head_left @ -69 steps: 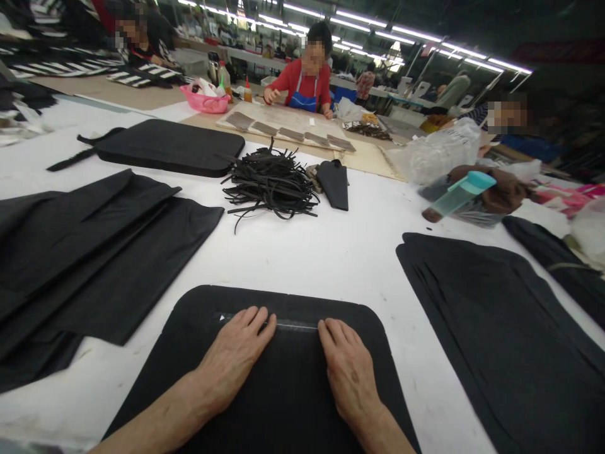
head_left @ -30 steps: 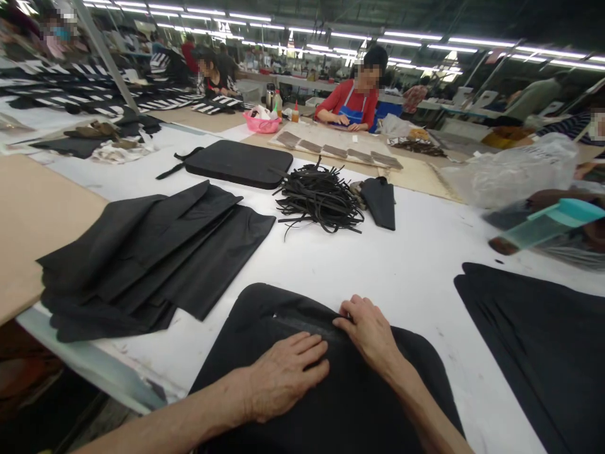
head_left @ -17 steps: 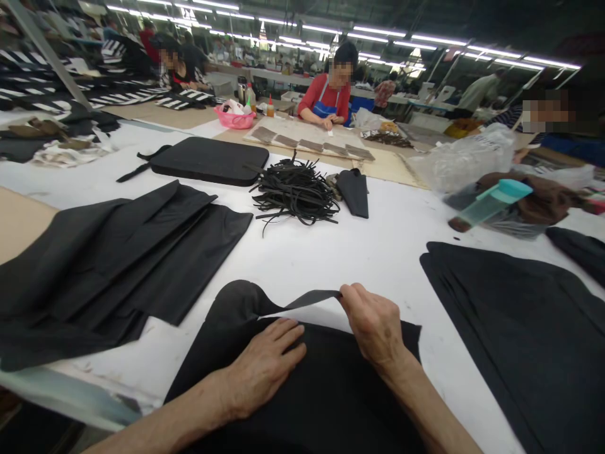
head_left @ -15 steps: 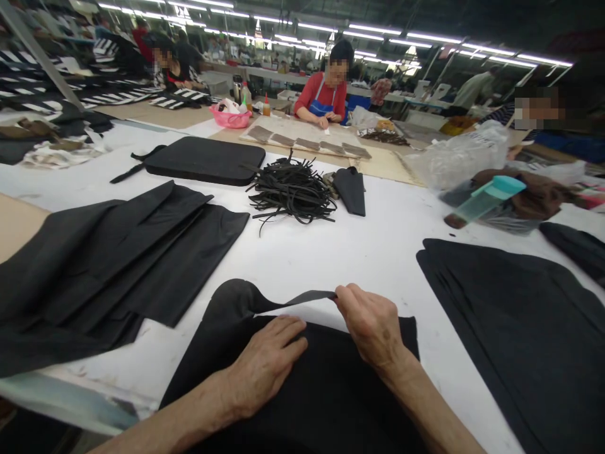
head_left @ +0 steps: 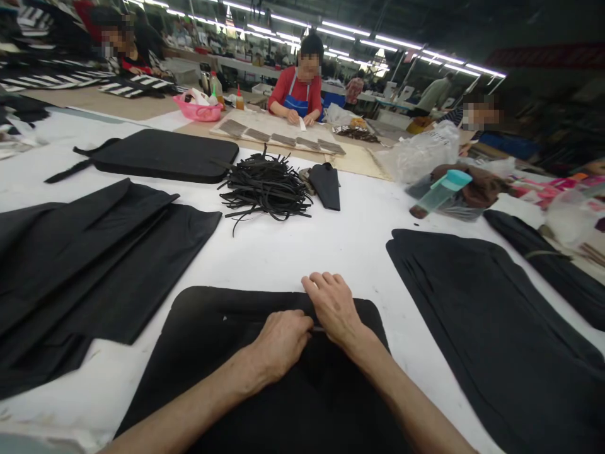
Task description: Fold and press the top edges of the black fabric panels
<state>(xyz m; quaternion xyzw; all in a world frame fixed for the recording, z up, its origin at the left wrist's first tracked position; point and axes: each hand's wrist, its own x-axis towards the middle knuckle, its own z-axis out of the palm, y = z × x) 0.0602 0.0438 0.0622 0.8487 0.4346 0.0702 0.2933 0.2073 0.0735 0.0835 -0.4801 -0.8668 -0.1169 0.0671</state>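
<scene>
A black fabric piece (head_left: 227, 359) with rounded far corners lies in front of me, and a seam or fold line runs across it near its far edge. My left hand (head_left: 286, 340) has its fingers curled and pinched on the fabric at that line. Just to the right, my right hand (head_left: 333, 306) rests palm down over the far strip. Its fingers are extended past the far edge, and its thumb side is partly hidden. The two hands almost touch.
Stacks of black fabric lie left (head_left: 108, 265) and right (head_left: 482, 302) on the white table (head_left: 278, 252). Farther back are a black padded panel (head_left: 165, 154), a heap of black strips (head_left: 267, 186), a teal-lidded bottle (head_left: 442, 192) and a co-worker (head_left: 297, 94) in a blue apron.
The lifted far edge of the fabric now lies flat. My right hand has moved left towards my left hand, and my left fingers have curled in. The view has swung right.
</scene>
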